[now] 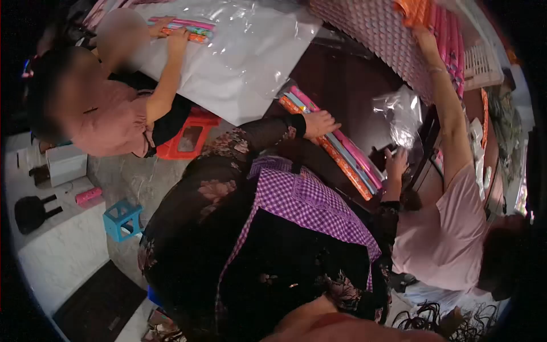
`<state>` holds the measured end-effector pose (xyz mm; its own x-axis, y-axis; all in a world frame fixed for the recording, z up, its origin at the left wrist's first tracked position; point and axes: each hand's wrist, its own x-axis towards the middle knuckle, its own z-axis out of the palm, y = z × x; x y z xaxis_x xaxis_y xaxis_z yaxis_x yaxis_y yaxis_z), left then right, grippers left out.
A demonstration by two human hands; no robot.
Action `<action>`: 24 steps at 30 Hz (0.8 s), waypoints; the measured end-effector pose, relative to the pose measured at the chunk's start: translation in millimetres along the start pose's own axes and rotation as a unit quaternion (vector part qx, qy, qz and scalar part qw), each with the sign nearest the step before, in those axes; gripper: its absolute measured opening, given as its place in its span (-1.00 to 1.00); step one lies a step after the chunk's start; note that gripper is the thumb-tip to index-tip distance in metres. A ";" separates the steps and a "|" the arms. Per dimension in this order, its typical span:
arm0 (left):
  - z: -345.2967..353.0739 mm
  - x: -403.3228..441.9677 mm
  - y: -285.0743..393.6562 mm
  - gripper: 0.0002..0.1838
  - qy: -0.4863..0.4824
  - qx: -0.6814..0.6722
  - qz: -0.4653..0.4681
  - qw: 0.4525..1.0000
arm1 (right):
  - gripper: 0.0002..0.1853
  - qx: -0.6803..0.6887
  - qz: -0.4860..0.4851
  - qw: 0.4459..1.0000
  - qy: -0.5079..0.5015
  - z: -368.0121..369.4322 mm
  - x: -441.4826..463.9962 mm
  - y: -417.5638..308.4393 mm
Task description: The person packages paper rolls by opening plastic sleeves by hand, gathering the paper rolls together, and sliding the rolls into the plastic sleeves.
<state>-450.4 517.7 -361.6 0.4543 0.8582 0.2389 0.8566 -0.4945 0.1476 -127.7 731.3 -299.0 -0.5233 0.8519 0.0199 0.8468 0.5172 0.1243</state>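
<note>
A bundle of patterned wrapping paper rolls (347, 162), pink, pale blue and orange, lies slantwise on the dark table in front of me. My left hand (321, 124) rests across the upper part of these rolls, its fingers stretched out over them. Near their lower end is my right hand (396, 163), with its fingers bent at the edge of a crumpled clear plastic bag (401, 117). The bag's shiny film spreads out just beyond that hand. My sleeves are sheer black with flowers, and I wear a purple checked apron (302, 196).
At left, a co-worker's hands touch rolls (194, 31) on a white plastic-covered sheet (228, 68). Another co-worker's arm (450, 108) reaches to an orange roll beside a large stack of rolls (376, 43). A red stool (188, 137) and blue stool (122, 220) stand left.
</note>
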 end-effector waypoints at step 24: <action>-13.6 -76.4 26.0 0.27 0.047 0.051 -0.013 0.998 | -0.36 0.540 0.277 0.784 -0.130 35.8 -41.0 22.7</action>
<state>-466.2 437.4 -363.0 0.4105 0.8516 0.3260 0.8905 -0.4513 0.0576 -83.6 711.1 -332.5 -0.1291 0.8855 -0.4463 0.5976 -0.2896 -0.7476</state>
